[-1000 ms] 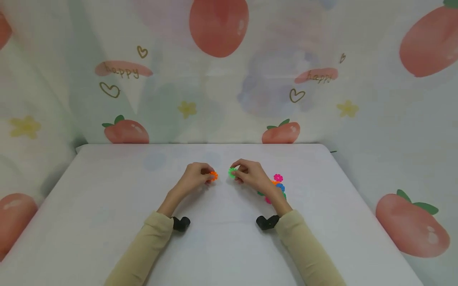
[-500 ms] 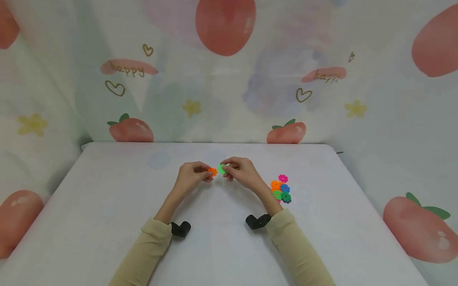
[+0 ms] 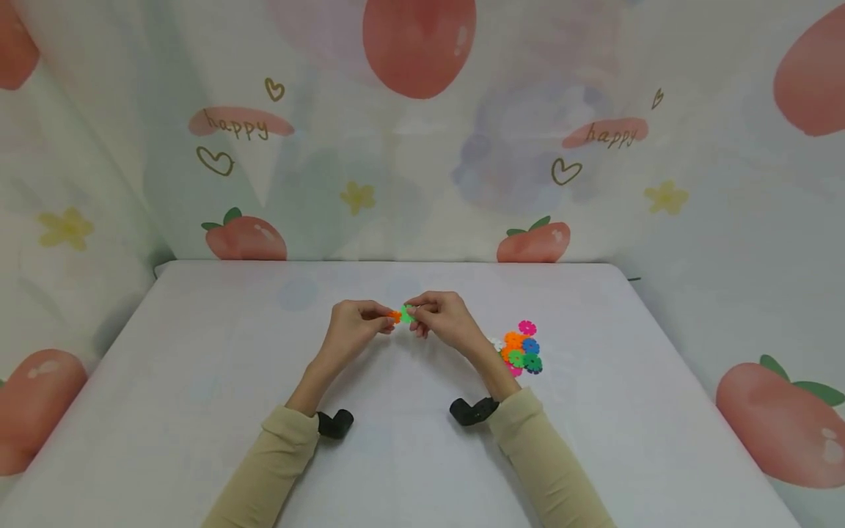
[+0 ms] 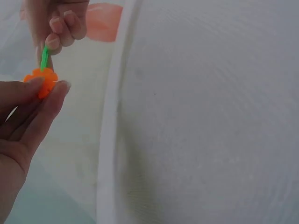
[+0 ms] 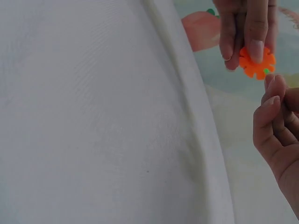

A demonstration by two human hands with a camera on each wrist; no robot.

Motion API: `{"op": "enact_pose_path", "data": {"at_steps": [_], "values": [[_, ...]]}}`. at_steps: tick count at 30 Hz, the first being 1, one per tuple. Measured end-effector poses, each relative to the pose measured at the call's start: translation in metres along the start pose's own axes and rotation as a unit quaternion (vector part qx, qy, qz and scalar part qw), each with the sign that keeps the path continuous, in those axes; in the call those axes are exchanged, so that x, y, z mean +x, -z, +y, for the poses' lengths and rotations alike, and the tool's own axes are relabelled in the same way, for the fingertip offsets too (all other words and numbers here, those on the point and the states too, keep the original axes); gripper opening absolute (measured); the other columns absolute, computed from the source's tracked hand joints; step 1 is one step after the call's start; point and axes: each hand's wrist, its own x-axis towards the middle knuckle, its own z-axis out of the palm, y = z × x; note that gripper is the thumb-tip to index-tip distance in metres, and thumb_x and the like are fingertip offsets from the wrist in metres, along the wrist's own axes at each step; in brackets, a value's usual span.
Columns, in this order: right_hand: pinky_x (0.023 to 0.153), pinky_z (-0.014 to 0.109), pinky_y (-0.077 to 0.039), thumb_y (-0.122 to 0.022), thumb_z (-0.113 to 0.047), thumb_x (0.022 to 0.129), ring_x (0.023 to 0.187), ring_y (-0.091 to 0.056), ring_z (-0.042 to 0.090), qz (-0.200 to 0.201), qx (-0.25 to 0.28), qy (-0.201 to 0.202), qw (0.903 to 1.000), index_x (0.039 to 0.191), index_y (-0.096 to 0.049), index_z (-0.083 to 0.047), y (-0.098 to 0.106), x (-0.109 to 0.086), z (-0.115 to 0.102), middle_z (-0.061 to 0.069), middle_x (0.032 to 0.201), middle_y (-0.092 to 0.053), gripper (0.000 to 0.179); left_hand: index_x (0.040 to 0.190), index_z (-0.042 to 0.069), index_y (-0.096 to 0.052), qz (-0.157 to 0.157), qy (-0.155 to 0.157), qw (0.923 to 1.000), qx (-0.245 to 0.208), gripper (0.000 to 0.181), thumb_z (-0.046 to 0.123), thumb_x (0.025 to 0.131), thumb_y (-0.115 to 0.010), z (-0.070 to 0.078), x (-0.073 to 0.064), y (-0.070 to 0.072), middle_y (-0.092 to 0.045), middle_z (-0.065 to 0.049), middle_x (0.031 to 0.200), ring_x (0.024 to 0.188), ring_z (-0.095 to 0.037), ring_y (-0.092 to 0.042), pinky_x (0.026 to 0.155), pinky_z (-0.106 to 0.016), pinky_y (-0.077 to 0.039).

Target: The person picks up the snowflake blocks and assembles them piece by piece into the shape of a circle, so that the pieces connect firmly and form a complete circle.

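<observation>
My left hand [image 3: 357, 325] pinches an orange notched snowflake disc [image 4: 45, 83] between thumb and fingers. Facing it, my right hand [image 3: 444, 317] pinches a light green snowflake disc [image 3: 407, 314]. Seen in the left wrist view, the green disc is edge-on, its lower edge right at the rim of the orange one, the two set crosswise. Only a speck of green shows over the orange rim in the right wrist view; my right fingers [image 5: 271, 112] hide the rest. Both hands are raised over the far middle of the table.
To the right of my right wrist lies a pile of snowflake discs [image 3: 516, 358] in orange, green, blue, pink and white. The white table [image 3: 409, 455] ends at a printed curtain [image 3: 409, 176] behind it. A black wrist camera [image 3: 472, 411] sits at each cuff.
My right hand has moved left with the green disc, closing the gap to the orange one. The left hand has shifted only slightly. More of the pile now shows.
</observation>
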Motion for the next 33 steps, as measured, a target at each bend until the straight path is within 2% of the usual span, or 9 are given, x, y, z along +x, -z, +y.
{"op": "enact_pose_path", "data": {"at_steps": [7, 11, 14, 17, 20, 23, 26, 29, 33], "values": [[0.060, 0.026, -0.056, -0.066, -0.007, 0.100, 0.062, -0.063, 0.016, -0.001, 0.018, 0.021, 0.9996, 0.116, -0.072, 0.006, 0.001, 0.000, 0.001, 0.013, 0.077, -0.074, 0.022, 0.091, -0.003, -0.081, 0.012, -0.061, 0.9969, 0.048, 0.009, -0.004, 0.089, -0.072, 0.007, -0.003, -0.003, -0.078, -0.014, 0.083, 0.075, -0.031, -0.078, 0.068, -0.029, -0.062], [0.060, 0.026, -0.055, -0.065, -0.007, 0.100, 0.062, -0.062, 0.016, -0.001, 0.020, 0.019, 0.9996, 0.116, -0.073, 0.005, 0.000, 0.001, 0.000, 0.011, 0.076, -0.074, 0.021, 0.093, -0.002, -0.081, 0.001, -0.061, 0.9956, 0.070, 0.009, -0.003, 0.090, -0.073, 0.010, -0.004, 0.000, -0.079, -0.013, 0.084, 0.078, -0.032, -0.078, 0.069, -0.029, -0.061], [0.061, 0.027, -0.056, -0.067, -0.011, 0.100, 0.063, -0.063, 0.017, -0.005, 0.014, 0.015, 0.9998, 0.114, -0.074, 0.002, 0.001, 0.001, 0.000, 0.012, 0.077, -0.074, 0.021, 0.100, 0.000, -0.080, -0.015, -0.027, 0.9979, 0.057, 0.010, 0.005, 0.093, -0.074, 0.013, -0.004, 0.005, -0.079, -0.013, 0.090, 0.082, -0.032, -0.078, 0.077, -0.035, -0.063], [0.064, 0.032, -0.057, -0.071, -0.015, 0.098, 0.064, -0.064, 0.019, -0.011, 0.015, 0.009, 0.9998, 0.110, -0.075, 0.000, 0.003, -0.001, -0.001, 0.018, 0.079, -0.074, 0.019, 0.110, 0.003, -0.078, -0.030, 0.022, 0.9990, 0.025, 0.019, 0.014, 0.096, -0.074, 0.018, -0.004, 0.009, -0.079, -0.013, 0.098, 0.082, -0.030, -0.079, 0.083, -0.039, -0.063], [0.066, 0.036, -0.058, -0.072, -0.015, 0.097, 0.064, -0.065, 0.020, -0.020, 0.025, 0.006, 0.9995, 0.107, -0.075, -0.001, 0.003, -0.003, -0.001, 0.022, 0.082, -0.074, 0.018, 0.118, 0.001, -0.074, -0.052, 0.065, 0.9964, -0.010, 0.026, 0.017, 0.098, -0.072, 0.021, -0.004, 0.010, -0.077, -0.017, 0.107, 0.080, -0.029, -0.079, 0.082, -0.038, -0.063], [0.066, 0.035, -0.058, -0.072, -0.015, 0.097, 0.064, -0.065, 0.019, -0.028, 0.031, 0.010, 0.9991, 0.108, -0.076, 0.000, 0.002, -0.005, -0.001, 0.021, 0.081, -0.073, 0.019, 0.118, -0.004, -0.073, -0.078, 0.100, 0.9911, -0.040, 0.027, 0.014, 0.098, -0.070, 0.020, -0.004, 0.011, -0.074, -0.019, 0.112, 0.080, -0.026, -0.078, 0.077, -0.036, -0.064], [0.066, 0.034, -0.058, -0.072, -0.016, 0.098, 0.064, -0.063, 0.018, -0.031, 0.027, 0.019, 0.9990, 0.109, -0.077, -0.001, -0.002, -0.006, -0.001, 0.017, 0.079, -0.072, 0.020, 0.120, -0.007, -0.071, -0.100, 0.127, 0.9839, -0.076, 0.028, 0.012, 0.099, -0.069, 0.018, -0.005, 0.013, -0.072, -0.019, 0.113, 0.084, -0.023, -0.076, 0.078, -0.035, -0.064], [0.068, 0.039, -0.059, -0.072, -0.019, 0.098, 0.065, -0.063, 0.019, -0.039, 0.014, 0.027, 0.9988, 0.109, -0.078, -0.003, -0.004, -0.007, -0.003, 0.013, 0.077, -0.071, 0.021, 0.121, -0.008, -0.069, -0.115, 0.146, 0.9766, -0.108, 0.031, 0.012, 0.098, -0.068, 0.016, -0.007, 0.016, -0.071, -0.018, 0.112, 0.086, -0.022, -0.075, 0.082, -0.036, -0.063], [0.072, 0.051, -0.060, -0.069, -0.025, 0.101, 0.068, -0.066, 0.027, -0.054, -0.023, 0.041, 0.9974, 0.111, -0.077, -0.005, 0.000, -0.008, -0.007, 0.018, 0.081, -0.072, 0.024, 0.121, -0.009, -0.068, -0.115, 0.154, 0.9740, -0.120, 0.032, 0.014, 0.098, -0.068, 0.014, -0.009, 0.019, -0.070, -0.016, 0.110, 0.087, -0.021, -0.074, 0.085, -0.037, -0.063]]}}
